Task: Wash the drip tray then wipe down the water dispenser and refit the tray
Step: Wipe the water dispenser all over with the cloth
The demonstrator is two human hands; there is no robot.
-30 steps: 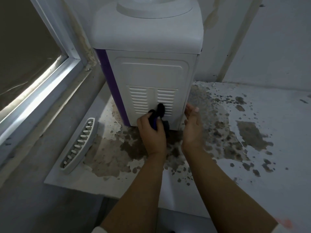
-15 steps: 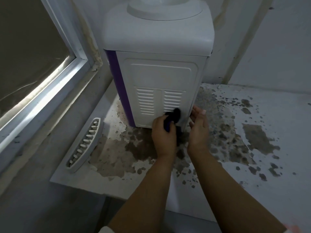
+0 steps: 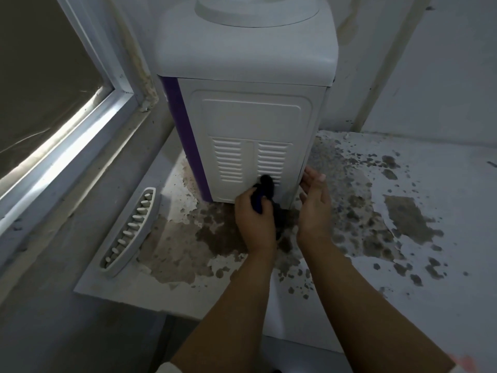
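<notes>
While the left hand [image 3: 255, 220] grips a dark cloth [image 3: 265, 191] against the low right vents of the dispenser [image 3: 247, 125], the right hand [image 3: 314, 208] sits open, fingers straight, flat against the dispenser's bottom right corner. Over on the left, the tray [image 3: 129, 232] lies on the stained desk [image 3: 403, 265], well apart from the dispenser, close to the edge under the window [image 3: 53, 103].

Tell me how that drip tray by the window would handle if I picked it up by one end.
The drip tray looks like thin moulded plastic, so probably light and stiff. It is long and narrow, so it may tilt when held by one end. The slotted top should offer some finger grip.
</notes>
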